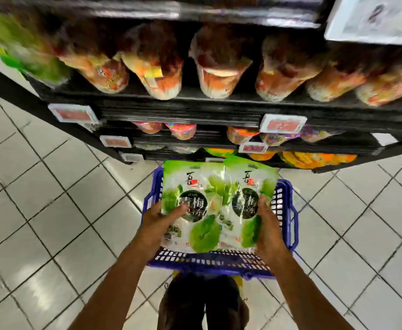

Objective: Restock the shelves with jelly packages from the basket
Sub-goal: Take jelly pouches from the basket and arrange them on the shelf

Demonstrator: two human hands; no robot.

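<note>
Two green-and-white jelly packages are held side by side above the blue plastic basket [288, 206] on the floor. My left hand [158, 222] grips the left jelly package [190, 186] at its lower left edge, thumb across the front. My right hand [267, 225] grips the right jelly package [250, 182] at its lower right edge. The right package overlaps the left one slightly. The packages hide the basket's inside. The black shelves [195, 108] rise just beyond the basket.
The upper shelf holds a row of orange-and-brown bagged goods [219, 67] and a green bag [26, 55] at the left. Lower shelves carry colourful packs [181, 129] and price tags [283, 125]. White tiled floor [52, 198] lies on both sides; my legs [204, 303] stand behind the basket.
</note>
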